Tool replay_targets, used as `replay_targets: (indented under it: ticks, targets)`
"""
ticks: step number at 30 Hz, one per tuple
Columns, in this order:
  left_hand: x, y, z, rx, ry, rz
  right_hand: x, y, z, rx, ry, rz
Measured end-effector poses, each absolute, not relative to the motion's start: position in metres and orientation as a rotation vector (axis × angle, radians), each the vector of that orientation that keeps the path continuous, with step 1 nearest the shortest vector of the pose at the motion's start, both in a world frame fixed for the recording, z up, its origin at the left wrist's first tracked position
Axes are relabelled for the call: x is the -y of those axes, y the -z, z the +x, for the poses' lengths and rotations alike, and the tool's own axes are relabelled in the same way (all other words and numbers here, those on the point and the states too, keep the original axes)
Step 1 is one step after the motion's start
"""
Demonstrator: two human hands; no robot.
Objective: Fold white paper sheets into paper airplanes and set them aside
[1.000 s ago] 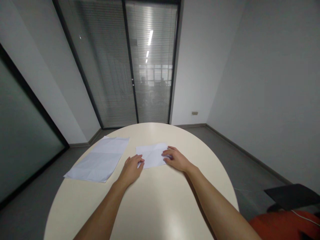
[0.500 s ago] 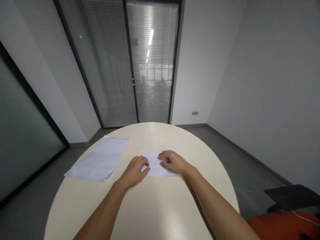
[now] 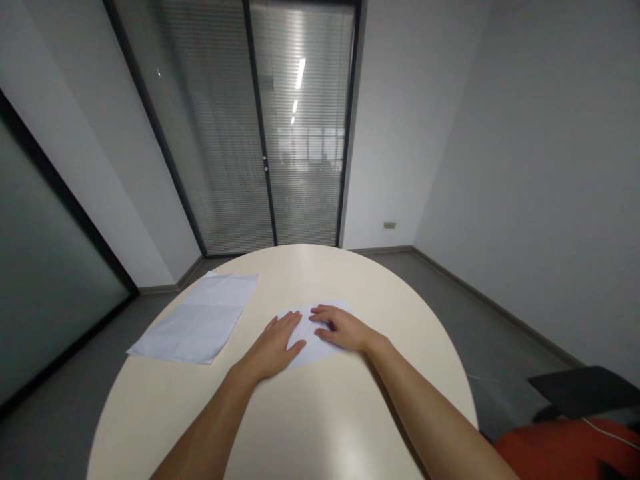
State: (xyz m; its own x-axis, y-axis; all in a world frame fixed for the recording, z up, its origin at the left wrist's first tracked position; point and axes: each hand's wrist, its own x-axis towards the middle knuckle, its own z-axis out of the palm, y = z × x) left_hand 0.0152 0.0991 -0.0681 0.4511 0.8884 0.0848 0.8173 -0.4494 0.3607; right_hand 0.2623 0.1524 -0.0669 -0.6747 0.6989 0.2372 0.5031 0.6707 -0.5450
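A small white sheet of paper [image 3: 311,348] lies on the round cream table [image 3: 300,413], partly hidden beneath both hands. My left hand [image 3: 275,343] rests on the paper's left part, fingers stretched out and thumb apart. On the right part of the sheet lies my right hand [image 3: 343,327], its fingers spread and slightly bent, palm down. Neither hand grips anything. The fingertips of the two hands are close together, with a strip of paper between them.
Larger white sheets of paper [image 3: 200,320] with crease lines lie at the table's left edge. An orange chair [image 3: 560,450] and a dark flat panel [image 3: 585,392] stand at the lower right. Behind the table is a glass partition with blinds [image 3: 305,200].
The small sheet has come nearer to me and turned at an angle. My left hand has moved right and flattened its fingers; my right hand has shifted left over the paper.
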Motion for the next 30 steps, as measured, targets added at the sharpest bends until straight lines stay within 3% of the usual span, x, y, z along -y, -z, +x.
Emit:
replay_targets:
  ticks: [9, 19, 30]
  targets:
    - [-0.099, 0.066, 0.015, -1.514, -0.327, 2.449, -0.159, 0.064, 0.273, 2.375, -0.451, -1.107]
    - [-0.103, 0.074, 0.015, -1.814, -0.326, 2.426, -0.146, 0.062, 0.254, 2.496, -0.44, -0.893]
    - [-0.101, 0.071, 0.019, -1.969, -0.272, 2.41, -0.153, 0.067, 0.265, 2.469, -0.371, -0.984]
